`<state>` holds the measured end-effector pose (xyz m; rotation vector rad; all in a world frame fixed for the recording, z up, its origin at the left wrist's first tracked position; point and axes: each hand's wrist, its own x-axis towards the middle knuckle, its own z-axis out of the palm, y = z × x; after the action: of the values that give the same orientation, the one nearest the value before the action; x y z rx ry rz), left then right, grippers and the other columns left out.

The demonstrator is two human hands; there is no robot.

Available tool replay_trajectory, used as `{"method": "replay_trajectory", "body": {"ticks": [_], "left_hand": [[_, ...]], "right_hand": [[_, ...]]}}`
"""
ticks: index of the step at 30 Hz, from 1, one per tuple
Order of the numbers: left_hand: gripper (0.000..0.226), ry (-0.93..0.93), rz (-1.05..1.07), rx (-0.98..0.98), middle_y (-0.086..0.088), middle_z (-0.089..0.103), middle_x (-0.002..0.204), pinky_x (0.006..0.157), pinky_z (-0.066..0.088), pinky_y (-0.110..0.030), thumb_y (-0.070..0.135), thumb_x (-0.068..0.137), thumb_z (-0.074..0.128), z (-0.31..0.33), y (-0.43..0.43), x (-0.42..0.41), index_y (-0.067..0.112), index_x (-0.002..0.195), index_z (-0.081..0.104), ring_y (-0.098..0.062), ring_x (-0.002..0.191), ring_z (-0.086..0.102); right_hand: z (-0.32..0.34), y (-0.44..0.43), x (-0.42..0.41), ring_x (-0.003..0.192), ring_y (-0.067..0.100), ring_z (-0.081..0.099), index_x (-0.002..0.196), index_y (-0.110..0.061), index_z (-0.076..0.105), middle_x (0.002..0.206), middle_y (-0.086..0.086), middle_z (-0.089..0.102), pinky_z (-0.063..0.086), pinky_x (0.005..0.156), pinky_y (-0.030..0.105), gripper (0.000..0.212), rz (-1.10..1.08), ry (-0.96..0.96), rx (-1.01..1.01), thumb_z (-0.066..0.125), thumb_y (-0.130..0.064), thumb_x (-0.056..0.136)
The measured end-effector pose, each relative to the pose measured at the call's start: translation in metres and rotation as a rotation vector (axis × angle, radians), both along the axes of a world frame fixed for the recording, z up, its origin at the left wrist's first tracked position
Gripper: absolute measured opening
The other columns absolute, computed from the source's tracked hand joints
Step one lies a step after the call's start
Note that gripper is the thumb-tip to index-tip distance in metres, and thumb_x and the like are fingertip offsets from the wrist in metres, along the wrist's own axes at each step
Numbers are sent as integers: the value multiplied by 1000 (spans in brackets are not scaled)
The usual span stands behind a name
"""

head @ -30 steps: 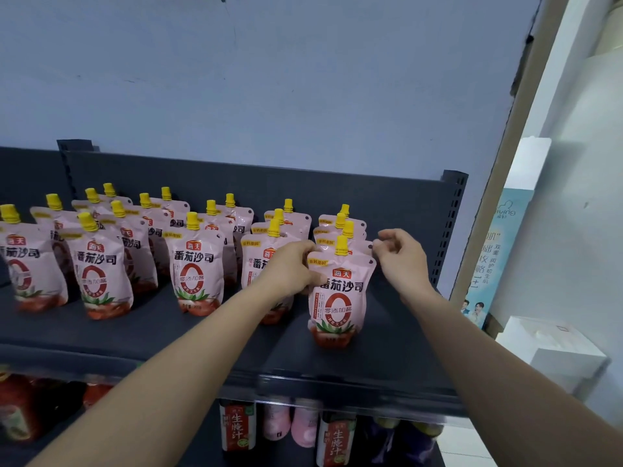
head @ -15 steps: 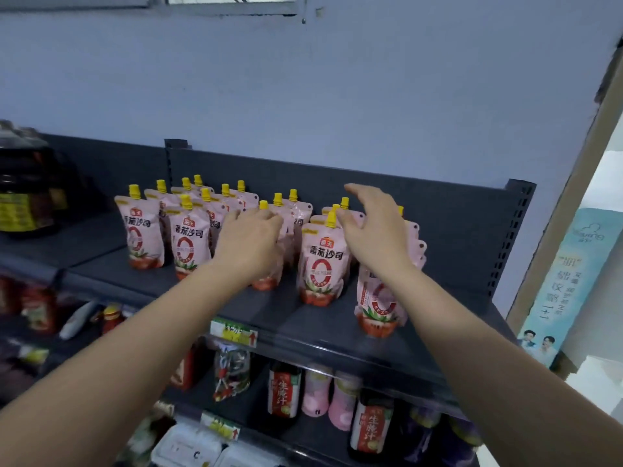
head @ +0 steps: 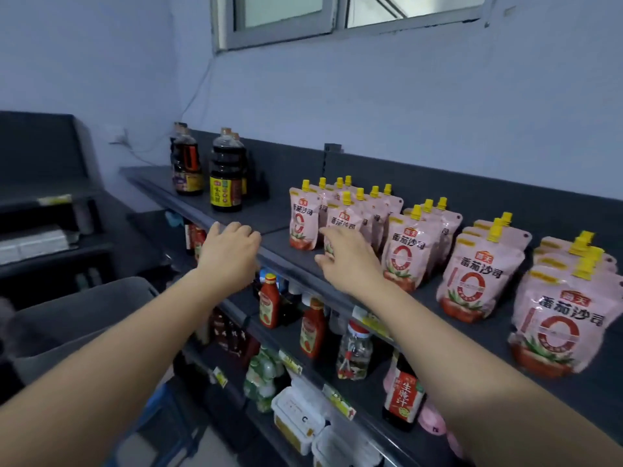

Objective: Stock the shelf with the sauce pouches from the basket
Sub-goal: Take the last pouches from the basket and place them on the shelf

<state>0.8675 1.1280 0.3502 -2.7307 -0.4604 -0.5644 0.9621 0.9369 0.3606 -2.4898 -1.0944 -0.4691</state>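
Pale bluish wall (head: 421,106) under a grey-framed window (head: 338,23) — dark rack (head: 47,183) at left.

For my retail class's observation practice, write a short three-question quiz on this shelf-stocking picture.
1. True or false: the left hand grips a pink, yellow-capped plastic sauce pouch.
2. What stands at the left end of the dark grey metal top shelf? A) tall dark-brown sauce bottles B) glass jars C) white boxes
3. Fill in: the red plastic ketchup bottles stand one shelf ___ the pouches.
Key: 1 false; 2 A; 3 below.

Head-worn view, near, facing shelf (head: 269,219) obliquely
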Motion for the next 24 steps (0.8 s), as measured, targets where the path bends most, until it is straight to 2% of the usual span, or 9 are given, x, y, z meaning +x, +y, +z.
{"method": "replay_trajectory", "body": {"ticks": [3,10,18,21,24], "left_hand": [[45,32,97,-33,-1,49,136,111,24,-47,35,89,55,-10,46,-32,18,130,46,-23,133,38],[40,68,250,-78,0,55,129,106,31,-43,34,87,52,-38,162,-96,18,124,51,-22,126,44],[37,174,357,-134,-2,59,124,101,35,-42,31,88,53,-78,280,-139,18,123,53,-24,121,48],[40,214,394,-184,-3,57,124,98,36,-40,33,89,50,-92,313,-146,16,125,52,-25,121,47],[37,242,434,-216,-4,58,122,97,38,-41,25,89,51,-110,349,-146,16,125,52,-25,119,47]], "right_hand": [[-11,51,-12,131,28,38,142,-18,39,141,5,45,38,104,43,53,76,30,-51,55,-32,94],[-37,178,-44,129,29,39,136,-18,45,139,5,47,43,99,44,46,206,84,-124,55,-31,94],[-79,312,-70,132,29,38,137,-18,46,139,5,47,38,106,43,48,287,171,-188,56,-33,92],[-95,353,-74,128,30,42,129,-17,51,135,6,50,41,101,43,43,300,219,-218,59,-32,90],[-111,389,-69,123,30,47,118,-16,56,128,6,55,44,98,42,36,323,246,-250,61,-34,87]]}}
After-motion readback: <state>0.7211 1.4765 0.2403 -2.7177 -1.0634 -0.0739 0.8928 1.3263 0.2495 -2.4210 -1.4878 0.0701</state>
